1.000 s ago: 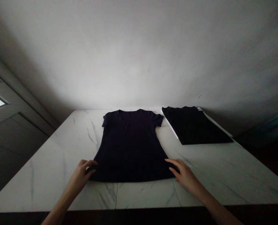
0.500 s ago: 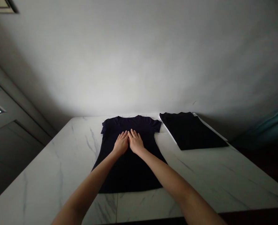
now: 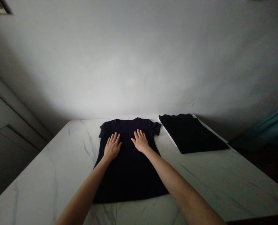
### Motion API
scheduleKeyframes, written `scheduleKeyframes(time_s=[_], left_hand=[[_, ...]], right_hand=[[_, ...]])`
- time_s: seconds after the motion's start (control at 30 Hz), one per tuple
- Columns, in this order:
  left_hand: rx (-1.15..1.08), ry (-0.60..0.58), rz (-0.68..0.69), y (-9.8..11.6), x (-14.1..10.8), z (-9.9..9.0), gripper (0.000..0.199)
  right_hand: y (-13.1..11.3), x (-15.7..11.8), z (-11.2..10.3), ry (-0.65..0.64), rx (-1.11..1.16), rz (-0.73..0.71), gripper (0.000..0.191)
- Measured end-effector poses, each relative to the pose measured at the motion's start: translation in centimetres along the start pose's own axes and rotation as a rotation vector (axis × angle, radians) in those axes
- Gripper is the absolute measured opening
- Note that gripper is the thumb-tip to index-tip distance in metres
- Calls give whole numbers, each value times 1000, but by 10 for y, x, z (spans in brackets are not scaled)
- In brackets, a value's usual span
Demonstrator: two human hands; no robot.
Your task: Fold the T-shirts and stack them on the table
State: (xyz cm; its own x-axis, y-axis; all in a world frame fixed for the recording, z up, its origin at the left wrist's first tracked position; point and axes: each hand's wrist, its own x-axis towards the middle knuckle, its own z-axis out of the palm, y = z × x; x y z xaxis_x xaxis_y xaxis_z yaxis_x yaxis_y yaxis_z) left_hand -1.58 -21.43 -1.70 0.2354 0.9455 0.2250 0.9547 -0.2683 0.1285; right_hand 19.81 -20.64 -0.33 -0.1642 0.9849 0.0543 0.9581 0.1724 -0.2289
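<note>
A dark short-sleeved shirt [image 3: 129, 175] lies spread out on the marbled white table [image 3: 42, 175], its neckline toward the wall and its hem toward me. On the left part of its chest rests my left hand [image 3: 112, 147], palm down with the fingers spread. My right hand [image 3: 140, 142] lies flat on the right part of the chest, fingers apart. A gap of dark fabric shows between the two hands. Neither hand grips anything.
Right of the shirt is a folded black cloth [image 3: 192, 134] with white edges showing at its sides. A pale wall [image 3: 129, 62] rises behind the table. At the far left stands a panelled door [image 3: 12, 140]; teal fabric [image 3: 267, 125] hangs at the right.
My hands were together at the middle of the chest; now they are apart, the left one moved left and slightly nearer me, the right one moved right.
</note>
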Motion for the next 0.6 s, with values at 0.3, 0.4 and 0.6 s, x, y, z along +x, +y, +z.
scheduleKeyframes(time_s=[0.3, 0.4, 0.6], left_hand=[[-126, -28, 30, -50, 14, -16, 43], [-178, 89, -158, -72, 36, -31, 38], [-151, 27, -502, -122, 103, -39, 37]], right_hand=[[19, 20, -5, -8, -20, 150, 67], [9, 41, -8, 23, 6, 113, 62], [-59, 95, 2, -27, 146, -225, 52]])
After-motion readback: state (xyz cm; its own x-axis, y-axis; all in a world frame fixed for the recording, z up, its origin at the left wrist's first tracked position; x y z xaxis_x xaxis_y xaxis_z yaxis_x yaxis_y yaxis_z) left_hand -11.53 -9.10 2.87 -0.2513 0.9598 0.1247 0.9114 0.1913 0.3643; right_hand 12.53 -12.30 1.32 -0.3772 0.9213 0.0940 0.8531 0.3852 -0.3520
